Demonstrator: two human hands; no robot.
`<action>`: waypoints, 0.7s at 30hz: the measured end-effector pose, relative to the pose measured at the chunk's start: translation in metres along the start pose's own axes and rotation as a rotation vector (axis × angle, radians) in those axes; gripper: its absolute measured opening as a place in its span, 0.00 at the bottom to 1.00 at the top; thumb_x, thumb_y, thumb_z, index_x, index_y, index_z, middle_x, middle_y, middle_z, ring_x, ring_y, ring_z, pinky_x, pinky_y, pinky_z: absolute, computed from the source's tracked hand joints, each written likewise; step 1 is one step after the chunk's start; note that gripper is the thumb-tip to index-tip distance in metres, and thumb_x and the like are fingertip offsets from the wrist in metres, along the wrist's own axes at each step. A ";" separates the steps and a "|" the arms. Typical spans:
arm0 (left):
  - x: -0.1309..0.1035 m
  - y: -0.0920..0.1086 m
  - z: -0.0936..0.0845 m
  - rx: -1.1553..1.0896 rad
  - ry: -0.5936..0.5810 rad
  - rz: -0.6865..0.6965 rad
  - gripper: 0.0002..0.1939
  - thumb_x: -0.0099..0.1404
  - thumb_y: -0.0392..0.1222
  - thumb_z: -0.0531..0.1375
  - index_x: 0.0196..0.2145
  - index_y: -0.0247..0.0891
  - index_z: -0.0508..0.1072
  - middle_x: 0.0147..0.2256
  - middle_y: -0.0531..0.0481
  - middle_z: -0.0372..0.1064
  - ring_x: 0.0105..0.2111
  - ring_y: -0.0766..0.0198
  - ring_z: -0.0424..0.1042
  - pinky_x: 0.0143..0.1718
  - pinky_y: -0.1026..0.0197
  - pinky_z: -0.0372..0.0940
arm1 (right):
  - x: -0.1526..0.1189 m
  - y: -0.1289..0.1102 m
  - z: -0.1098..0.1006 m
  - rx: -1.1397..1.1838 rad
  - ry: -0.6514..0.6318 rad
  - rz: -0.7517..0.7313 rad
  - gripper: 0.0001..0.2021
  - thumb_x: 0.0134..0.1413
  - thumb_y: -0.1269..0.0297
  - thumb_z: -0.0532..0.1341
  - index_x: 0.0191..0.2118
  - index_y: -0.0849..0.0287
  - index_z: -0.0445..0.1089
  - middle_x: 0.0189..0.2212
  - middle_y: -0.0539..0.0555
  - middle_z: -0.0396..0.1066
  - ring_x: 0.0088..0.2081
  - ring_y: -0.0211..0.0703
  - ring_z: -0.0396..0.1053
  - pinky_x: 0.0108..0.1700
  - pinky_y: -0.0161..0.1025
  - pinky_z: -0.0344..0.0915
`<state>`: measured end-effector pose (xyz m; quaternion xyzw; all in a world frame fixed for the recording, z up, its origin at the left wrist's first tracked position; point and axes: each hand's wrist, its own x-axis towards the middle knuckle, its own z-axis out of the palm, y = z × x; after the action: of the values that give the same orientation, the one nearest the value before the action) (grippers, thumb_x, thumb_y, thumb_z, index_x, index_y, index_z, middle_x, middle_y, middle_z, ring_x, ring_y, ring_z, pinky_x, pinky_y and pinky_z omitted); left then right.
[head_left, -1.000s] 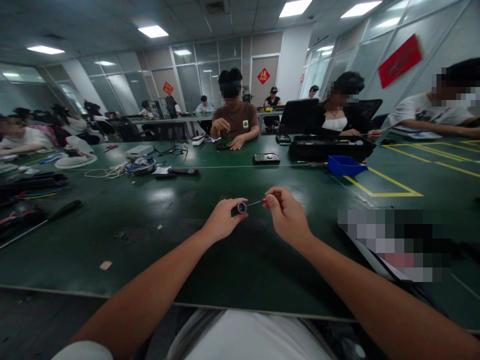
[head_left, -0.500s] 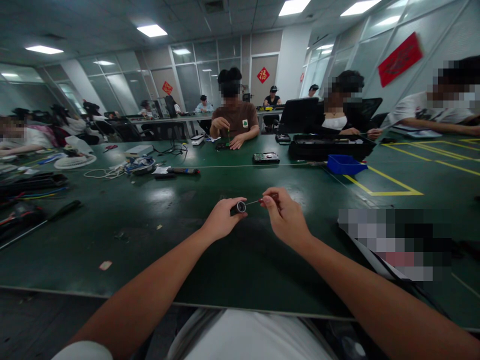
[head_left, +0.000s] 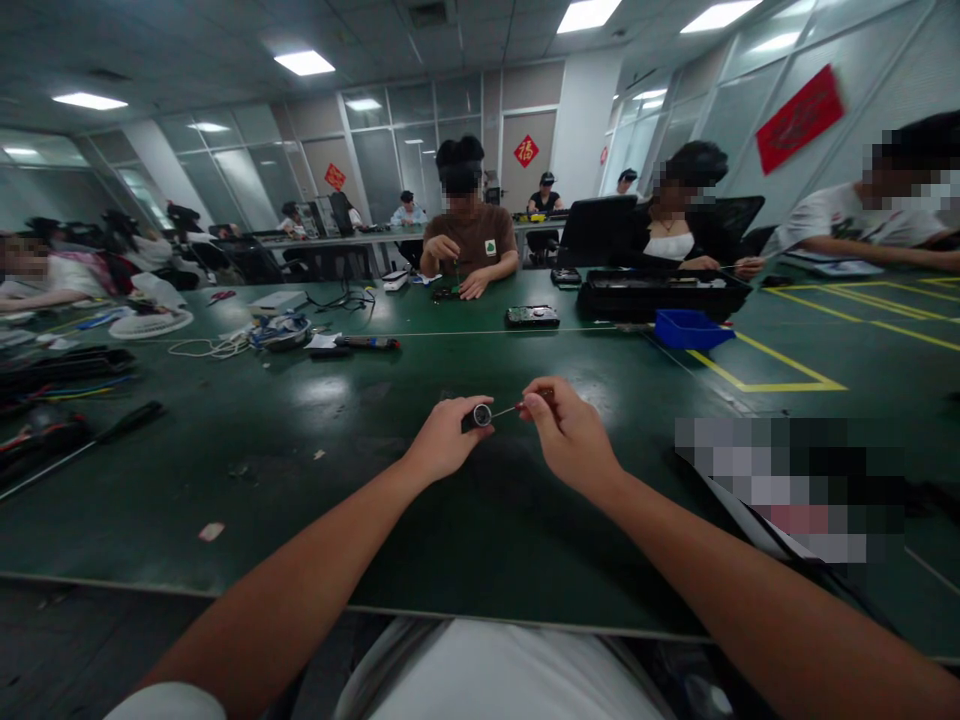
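My left hand point(head_left: 448, 438) is wrapped round a short dark cylinder point(head_left: 481, 415) with a pale ring at its round end, which faces me. What kind of part it is I cannot make out. Between the fingertips of my right hand point(head_left: 568, 430) is the reddish handle of a screwdriver point(head_left: 517, 407). Its thin metal shaft points left, and the tip meets the rim of the cylinder; whether it sits inside, I cannot tell. Both hands are held above the green table point(head_left: 480, 540), close to each other.
A hard drive point(head_left: 532, 317) and a blue bin point(head_left: 691, 329) lie beyond my hands. Left are a pen-like tool point(head_left: 367, 343), a bundle of cables point(head_left: 281, 332) and a long screwdriver point(head_left: 131, 420). A pixelated sheet point(head_left: 787, 490) is at right. Across the table a person point(head_left: 470, 240) works on a small part.
Almost nothing differs. The screwdriver and my right fingers have shifted very slightly, and the cylinder in my left hand is a touch more turned.
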<state>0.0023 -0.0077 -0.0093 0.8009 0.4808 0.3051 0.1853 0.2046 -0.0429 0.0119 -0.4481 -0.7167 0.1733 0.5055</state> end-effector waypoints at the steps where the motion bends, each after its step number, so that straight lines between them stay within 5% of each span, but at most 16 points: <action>1: 0.000 0.000 0.000 -0.002 0.000 0.003 0.22 0.65 0.39 0.65 0.56 0.44 0.73 0.49 0.47 0.75 0.50 0.54 0.70 0.54 0.50 0.63 | 0.000 0.000 0.000 -0.007 0.006 -0.005 0.06 0.68 0.60 0.54 0.42 0.55 0.66 0.31 0.52 0.75 0.35 0.44 0.77 0.36 0.40 0.67; 14: -0.002 0.004 -0.003 0.012 -0.017 -0.003 0.21 0.65 0.41 0.65 0.56 0.44 0.73 0.49 0.47 0.75 0.49 0.53 0.70 0.54 0.49 0.63 | 0.001 0.003 0.003 0.050 -0.032 0.015 0.07 0.68 0.58 0.54 0.42 0.53 0.66 0.32 0.52 0.76 0.36 0.46 0.77 0.38 0.42 0.69; 21: 0.000 0.002 -0.002 0.029 -0.012 -0.004 0.21 0.63 0.42 0.66 0.55 0.45 0.74 0.49 0.47 0.75 0.49 0.53 0.70 0.54 0.49 0.63 | 0.002 0.007 0.001 0.048 0.061 0.030 0.09 0.68 0.56 0.53 0.41 0.54 0.66 0.33 0.53 0.76 0.35 0.47 0.76 0.38 0.43 0.69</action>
<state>0.0022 -0.0090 -0.0068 0.8044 0.4856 0.2929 0.1769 0.2065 -0.0374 0.0073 -0.4516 -0.6898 0.1845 0.5350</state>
